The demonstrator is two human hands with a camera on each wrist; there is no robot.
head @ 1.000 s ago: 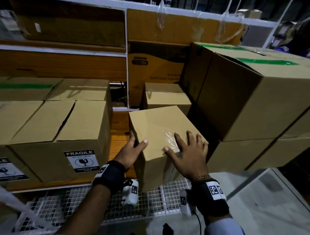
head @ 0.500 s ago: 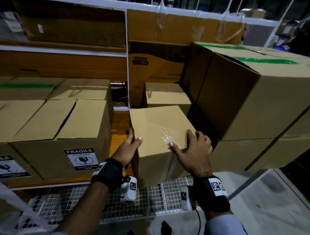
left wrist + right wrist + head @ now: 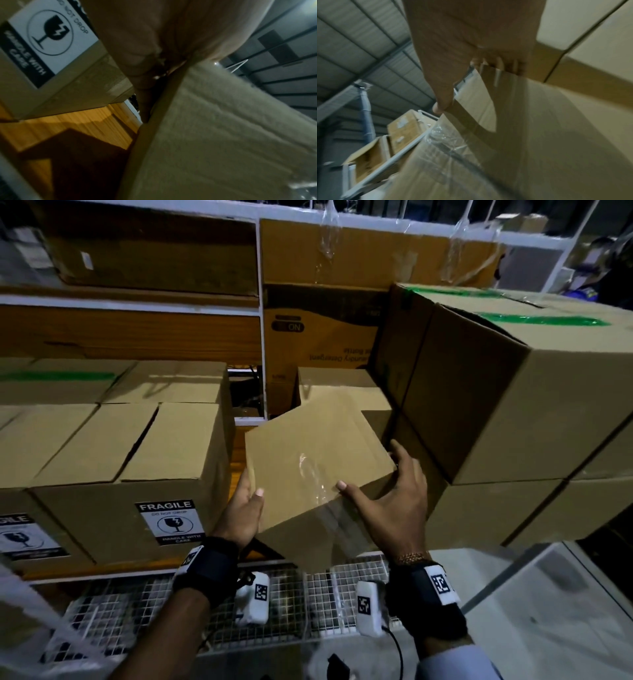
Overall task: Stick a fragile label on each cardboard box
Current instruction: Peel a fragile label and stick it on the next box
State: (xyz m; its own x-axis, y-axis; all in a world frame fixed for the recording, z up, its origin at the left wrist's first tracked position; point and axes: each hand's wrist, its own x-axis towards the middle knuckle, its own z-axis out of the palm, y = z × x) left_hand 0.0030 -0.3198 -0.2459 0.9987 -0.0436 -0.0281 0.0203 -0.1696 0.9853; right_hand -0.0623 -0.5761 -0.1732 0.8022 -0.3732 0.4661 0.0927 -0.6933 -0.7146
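between labelled box (image 3: 133, 460), big box (image 3: 507, 392), held box (image 3: 315, 460)

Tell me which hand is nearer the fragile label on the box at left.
Left. The left hand holds the small box's left side, just right of the fragile label; the right hand grips its far right side.

Matt cardboard box (image 3: 318, 453) bears glossy clear tape (image 3: 313, 474); wire-mesh shelf (image 3: 137, 604)

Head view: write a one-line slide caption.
Both hands, left hand and right hand, grip a tilted plain brown cardboard box beside a labelled brown cardboard box.
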